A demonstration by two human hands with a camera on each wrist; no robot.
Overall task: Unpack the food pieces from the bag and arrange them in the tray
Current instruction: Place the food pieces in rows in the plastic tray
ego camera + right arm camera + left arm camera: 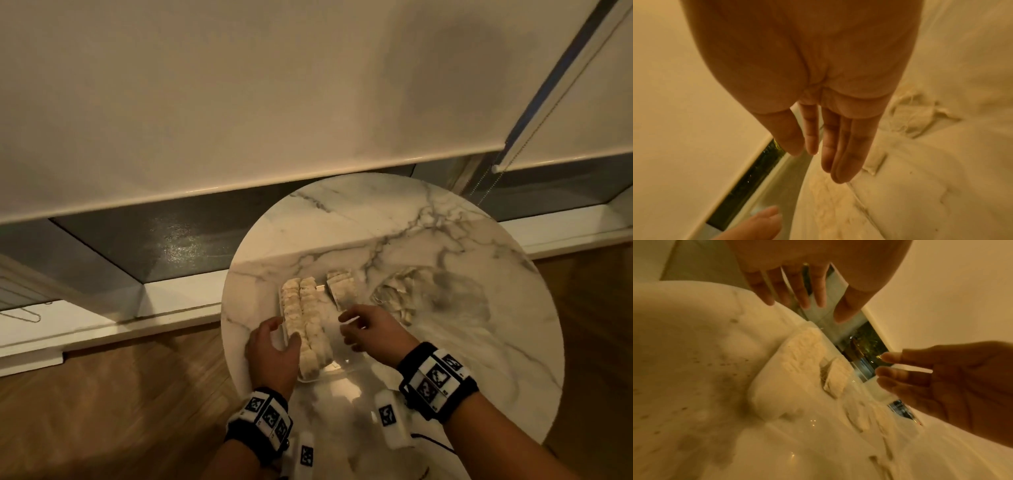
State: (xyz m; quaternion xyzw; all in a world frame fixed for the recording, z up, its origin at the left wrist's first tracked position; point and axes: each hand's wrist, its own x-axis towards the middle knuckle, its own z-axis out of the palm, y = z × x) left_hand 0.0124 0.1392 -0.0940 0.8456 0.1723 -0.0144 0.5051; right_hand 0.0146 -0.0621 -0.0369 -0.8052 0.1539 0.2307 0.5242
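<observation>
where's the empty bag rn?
In the head view the crumpled clear bag lies on the marble table, right of the tray and just beyond the right hand.

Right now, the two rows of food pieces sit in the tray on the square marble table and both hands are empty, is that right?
Not quite: the marble table is round, as the head view shows. The two rows of food pieces do sit in the tray, and the left hand and right hand are empty.

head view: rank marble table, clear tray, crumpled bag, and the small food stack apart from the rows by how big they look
1. marble table
2. clear tray
3. crumpled bag
4. small food stack

The bag's see-through edges are hard to trace, so its place is unsure.
</observation>
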